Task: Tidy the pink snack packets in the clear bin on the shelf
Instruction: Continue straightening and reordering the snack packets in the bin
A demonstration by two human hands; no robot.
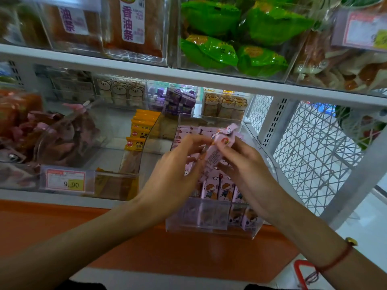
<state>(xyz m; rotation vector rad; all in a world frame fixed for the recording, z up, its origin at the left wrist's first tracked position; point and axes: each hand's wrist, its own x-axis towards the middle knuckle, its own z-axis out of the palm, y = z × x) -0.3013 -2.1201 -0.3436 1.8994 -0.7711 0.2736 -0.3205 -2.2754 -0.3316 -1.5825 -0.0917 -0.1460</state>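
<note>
A clear bin (211, 228) juts out from the lower shelf, holding several pink snack packets (223, 188) standing in rows. Above the bin, both hands hold one pink packet (215, 150) lifted out of the rows and tilted. My left hand (178, 166) pinches its left edge with curled fingers. My right hand (245, 166) grips its right side, thumb on the front. The packets under my hands are partly hidden.
An adjacent clear bin (134, 160) holds orange-yellow packets (139, 132). A price tag reading 9.90 (66, 182) sits at the shelf front left. Green packets (234, 34) fill a bin on the upper shelf. A white wire grid (310, 147) closes off the shelf's right end.
</note>
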